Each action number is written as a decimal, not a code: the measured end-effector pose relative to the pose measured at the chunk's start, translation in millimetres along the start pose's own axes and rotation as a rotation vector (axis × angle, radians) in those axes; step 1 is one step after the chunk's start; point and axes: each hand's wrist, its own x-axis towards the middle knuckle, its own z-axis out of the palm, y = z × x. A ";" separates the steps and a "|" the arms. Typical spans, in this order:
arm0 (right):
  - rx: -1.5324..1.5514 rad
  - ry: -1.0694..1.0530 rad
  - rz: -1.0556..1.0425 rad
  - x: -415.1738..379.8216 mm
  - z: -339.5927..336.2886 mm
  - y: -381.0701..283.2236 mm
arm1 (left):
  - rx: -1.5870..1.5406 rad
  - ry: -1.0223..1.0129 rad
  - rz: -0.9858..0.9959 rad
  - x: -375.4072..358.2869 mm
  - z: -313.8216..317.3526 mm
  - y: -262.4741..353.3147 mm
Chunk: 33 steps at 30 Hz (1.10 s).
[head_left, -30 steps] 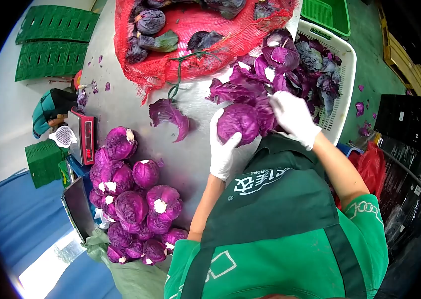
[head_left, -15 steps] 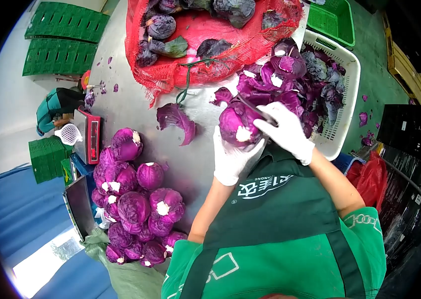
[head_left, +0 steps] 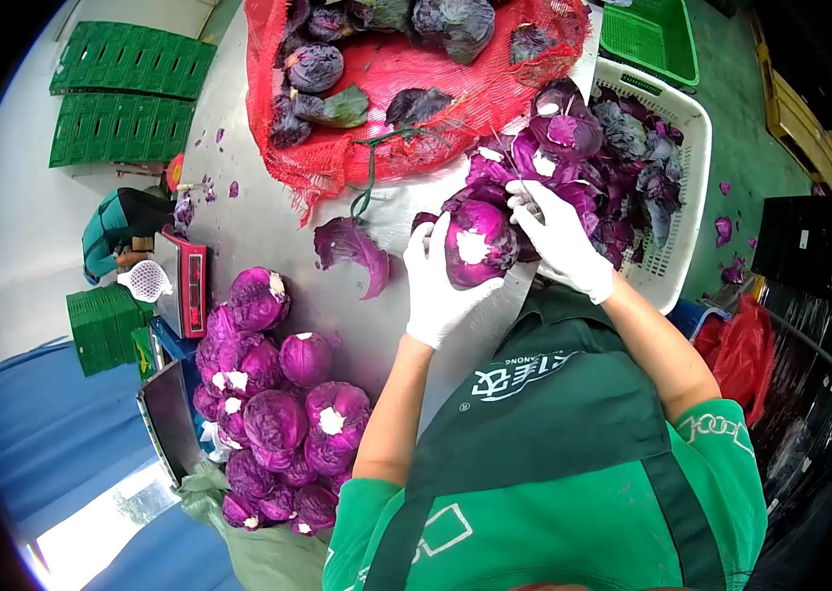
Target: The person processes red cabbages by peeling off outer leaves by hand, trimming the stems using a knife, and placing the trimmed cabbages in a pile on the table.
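Note:
My left hand (head_left: 444,294), in a white glove, is closed around a purple cabbage (head_left: 481,244) from the left and below. A pale cut stem end on the cabbage faces me, and a loosened outer leaf sticks out on its left. My right hand (head_left: 566,244), also gloved, is at the cabbage's upper right side. Its fingers are wrapped round a knife (head_left: 512,169), whose thin blade is seen nearly edge-on and points up and away. Beyond both hands lie cut purple leaves (head_left: 564,148). A single loose leaf (head_left: 355,254) rests on the metal table to the left.
Trimmed cabbages (head_left: 273,419) are piled at the table's left. A red mesh bag (head_left: 386,158) with darker cabbages lies at the far side. At right stands a white crate (head_left: 687,197) of leaves, near a green crate (head_left: 647,39). Another person (head_left: 116,231) bends beyond a scale (head_left: 192,286).
The cabbage has turned in my left hand, whose fingers have shifted up its left side. My right hand has drawn the knife off the cabbage's top, and the blade has tilted upward.

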 end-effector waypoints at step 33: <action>-1.025 -0.186 -0.177 -11.3 -11.5 -29.3 | 0.020 0.113 0.035 15.3 25.4 31.7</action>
